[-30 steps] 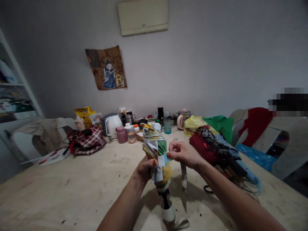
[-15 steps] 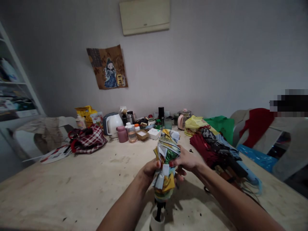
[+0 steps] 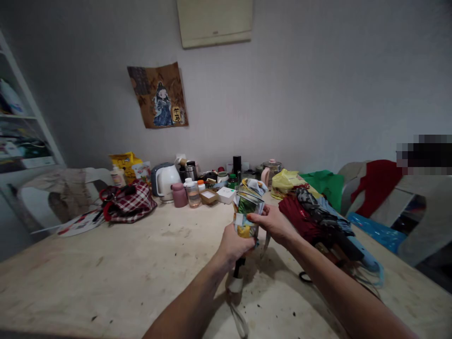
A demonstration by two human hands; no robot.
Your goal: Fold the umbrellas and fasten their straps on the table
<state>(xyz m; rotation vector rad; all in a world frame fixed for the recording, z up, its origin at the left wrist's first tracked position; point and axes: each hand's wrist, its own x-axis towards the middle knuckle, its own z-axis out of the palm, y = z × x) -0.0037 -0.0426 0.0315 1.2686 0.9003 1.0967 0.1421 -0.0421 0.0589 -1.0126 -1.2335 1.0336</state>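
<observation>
A folded umbrella with green, yellow and white patterned fabric is above the table in front of me, its pale handle pointing toward me and a wrist strap trailing from it. My left hand is wrapped around the lower part of the bundled fabric. On the upper right side, my right hand is closed on the fabric, thumb on the front; its other fingers are partly hidden behind. A loose strip of cloth hangs below my right hand. Between fabric and handle, a short length of black shaft shows.
Several folded umbrellas lie to the right on the table. A plaid bag rests at the left. Along the back stand an electric kettle, a pink jar, small boxes and a yellow plastic bag.
The umbrella has moved away from me, and its handle now shows fully with the strap. My left hand has shifted lower around the fabric, which looks more tightly gathered.
</observation>
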